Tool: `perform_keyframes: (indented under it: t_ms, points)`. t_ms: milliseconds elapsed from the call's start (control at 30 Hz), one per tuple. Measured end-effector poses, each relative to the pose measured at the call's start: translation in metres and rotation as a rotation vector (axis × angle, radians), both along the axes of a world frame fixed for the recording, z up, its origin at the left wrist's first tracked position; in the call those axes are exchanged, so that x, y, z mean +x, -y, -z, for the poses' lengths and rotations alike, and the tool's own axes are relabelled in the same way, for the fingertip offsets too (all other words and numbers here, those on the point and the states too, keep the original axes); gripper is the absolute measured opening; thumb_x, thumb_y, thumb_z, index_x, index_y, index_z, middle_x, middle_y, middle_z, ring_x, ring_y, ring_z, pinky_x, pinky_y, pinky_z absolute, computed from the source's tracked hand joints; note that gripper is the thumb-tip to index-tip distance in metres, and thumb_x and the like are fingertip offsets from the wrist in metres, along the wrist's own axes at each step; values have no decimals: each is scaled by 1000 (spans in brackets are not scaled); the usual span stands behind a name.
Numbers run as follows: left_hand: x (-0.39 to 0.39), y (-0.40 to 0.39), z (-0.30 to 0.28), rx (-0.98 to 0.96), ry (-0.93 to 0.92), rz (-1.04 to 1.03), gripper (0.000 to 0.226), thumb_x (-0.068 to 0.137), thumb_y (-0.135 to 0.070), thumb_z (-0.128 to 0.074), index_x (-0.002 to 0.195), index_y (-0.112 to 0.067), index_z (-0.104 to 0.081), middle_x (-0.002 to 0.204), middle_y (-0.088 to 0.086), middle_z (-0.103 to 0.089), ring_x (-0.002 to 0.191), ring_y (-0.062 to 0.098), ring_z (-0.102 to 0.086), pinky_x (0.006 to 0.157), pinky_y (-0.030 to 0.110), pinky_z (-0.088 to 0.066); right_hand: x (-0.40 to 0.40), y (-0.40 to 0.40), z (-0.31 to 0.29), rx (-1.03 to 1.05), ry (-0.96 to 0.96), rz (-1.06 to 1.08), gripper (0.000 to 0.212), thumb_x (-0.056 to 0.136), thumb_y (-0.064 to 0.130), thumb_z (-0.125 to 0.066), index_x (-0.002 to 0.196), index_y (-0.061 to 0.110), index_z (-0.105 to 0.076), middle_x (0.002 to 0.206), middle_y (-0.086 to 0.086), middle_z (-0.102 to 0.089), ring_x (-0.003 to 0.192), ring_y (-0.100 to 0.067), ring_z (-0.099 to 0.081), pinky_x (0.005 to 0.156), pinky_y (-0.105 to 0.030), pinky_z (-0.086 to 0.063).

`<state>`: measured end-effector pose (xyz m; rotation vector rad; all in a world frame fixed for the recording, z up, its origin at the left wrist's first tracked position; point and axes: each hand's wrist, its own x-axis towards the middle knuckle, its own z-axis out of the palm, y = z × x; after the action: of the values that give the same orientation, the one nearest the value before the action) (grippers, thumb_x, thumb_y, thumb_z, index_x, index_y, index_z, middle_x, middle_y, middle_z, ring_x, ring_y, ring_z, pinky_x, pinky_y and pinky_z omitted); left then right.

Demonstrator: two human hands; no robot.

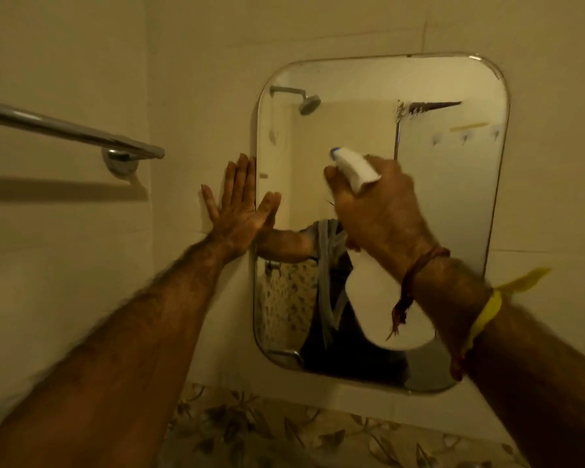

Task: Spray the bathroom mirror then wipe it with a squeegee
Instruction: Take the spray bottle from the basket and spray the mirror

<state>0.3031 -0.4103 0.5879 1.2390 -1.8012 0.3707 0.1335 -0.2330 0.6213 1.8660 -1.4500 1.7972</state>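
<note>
A rounded rectangular mirror (453, 204) hangs on the tiled wall ahead. My right hand (378, 211) grips a white spray bottle (375, 298) by its neck, with the white trigger head (355, 165) and its blue nozzle aimed at the glass near the mirror's middle. My left hand (240, 204) lies flat with fingers spread on the wall, its thumb over the mirror's left edge. Smudges mark the upper right of the glass. No squeegee is in view.
A chrome towel bar (71, 130) sticks out from the wall at the left, at about hand height. A floral patterned tile band (284, 430) runs below the mirror. A shower head and a person's torso show as reflections in the glass.
</note>
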Motion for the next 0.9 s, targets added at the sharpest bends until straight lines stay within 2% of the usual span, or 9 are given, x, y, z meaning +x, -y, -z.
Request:
perform_keyframes:
  t_ms: [133,267,333,500,667,800,900]
  points:
    - [5,6,6,-49,-3,58,76,90,-73,5,150,-34,29,162,-14,35,143,0,38,118,55,27,13,18,21,121,-93,44,31,84,54,-60,89,24,-62,86,-4,-67,87,-28,-66,83,-49,-58]
    - [7,15,11,-119,6,66,82,85,-82,15,151,-36,29,154,-21,44,141,-4,43,112,44,36,14,27,26,156,-71,62,35,89,45,-66,108,16,-66,101,-6,-67,104,-29,-63,93,-49,-54]
    - [8,17,12,-126,6,66,82,86,-83,16,152,-36,30,155,-21,43,143,-3,41,110,40,37,16,28,22,143,-92,105,37,91,42,-65,114,13,-65,107,-10,-69,105,-29,-64,93,-48,-55]
    - [7,14,12,-161,5,76,71,88,-79,14,144,-43,39,152,-23,46,142,-2,42,108,40,39,20,27,21,174,-96,113,39,94,39,-63,122,11,-62,113,-11,-68,104,-27,-65,90,-45,-58]
    - [7,12,12,-149,1,104,70,90,-75,9,143,-41,39,150,-23,46,138,-4,45,107,41,39,18,27,43,218,-203,107,35,95,40,-60,123,20,-58,119,-7,-61,111,-23,-58,93,-42,-56]
    - [11,12,10,-131,19,170,71,91,-73,6,146,-38,35,148,-23,50,137,-4,48,105,41,41,18,26,74,251,-319,146,28,95,37,-60,117,21,-54,114,-2,-58,101,-16,-58,88,-33,-55]
    - [11,11,9,-87,31,185,75,94,-72,0,151,-34,32,155,-17,46,139,0,46,107,48,39,15,27,87,310,-304,151,28,95,39,-60,116,21,-56,108,1,-62,94,-14,-62,83,-34,-59]
